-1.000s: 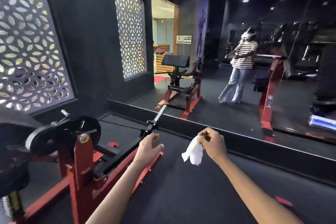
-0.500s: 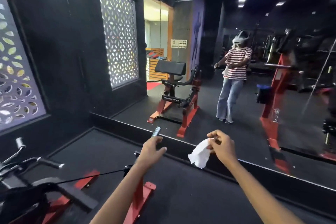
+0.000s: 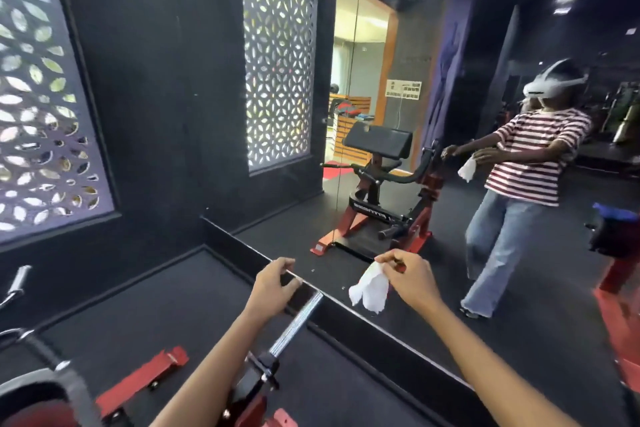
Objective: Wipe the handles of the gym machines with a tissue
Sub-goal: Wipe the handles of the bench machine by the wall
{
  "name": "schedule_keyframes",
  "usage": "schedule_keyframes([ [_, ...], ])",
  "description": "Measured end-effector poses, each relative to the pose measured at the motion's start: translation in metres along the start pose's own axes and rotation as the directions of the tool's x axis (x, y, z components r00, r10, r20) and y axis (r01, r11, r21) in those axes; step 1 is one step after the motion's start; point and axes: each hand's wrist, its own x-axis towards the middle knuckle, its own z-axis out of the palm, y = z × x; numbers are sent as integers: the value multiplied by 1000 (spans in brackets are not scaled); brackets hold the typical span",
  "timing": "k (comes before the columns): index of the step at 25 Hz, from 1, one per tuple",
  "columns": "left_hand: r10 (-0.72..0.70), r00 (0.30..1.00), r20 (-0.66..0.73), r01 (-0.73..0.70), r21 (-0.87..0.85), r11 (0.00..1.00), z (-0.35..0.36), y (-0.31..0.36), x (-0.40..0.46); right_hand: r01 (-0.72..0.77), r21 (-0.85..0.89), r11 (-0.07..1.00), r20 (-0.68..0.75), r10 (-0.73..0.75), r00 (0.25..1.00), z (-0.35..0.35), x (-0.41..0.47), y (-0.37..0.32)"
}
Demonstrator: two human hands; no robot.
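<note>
Left hand [image 3: 272, 288] at lower centre of the frame curled around the end of the chrome handle [image 3: 294, 324], gripping it. Right hand [image 3: 410, 279], just right of it, pinched a white tissue [image 3: 369, 289] hanging down, apart from the handle.

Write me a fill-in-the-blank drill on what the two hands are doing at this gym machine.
1. The white tissue hangs from the fingers of the ____ hand.
2. The left hand is curled round the end of a ribbed ____ handle.
3. The tissue is ____ touching the handle; there is a gap between them.
4. The striped shirt shows as a reflection in the wall ____.

Missing words: right; metal; not; mirror
</note>
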Motion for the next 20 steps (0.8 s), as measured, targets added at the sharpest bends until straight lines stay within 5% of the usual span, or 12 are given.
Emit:
schedule_keyframes([
  [9,-144,975,-167,150,29,988,41,-61,188,90,111,990,206,-112,972,87,239,33],
  [20,-318,864,-392,346,2,938,16,-142,391,188,176,966,481,-251,840,221,493,17],
])
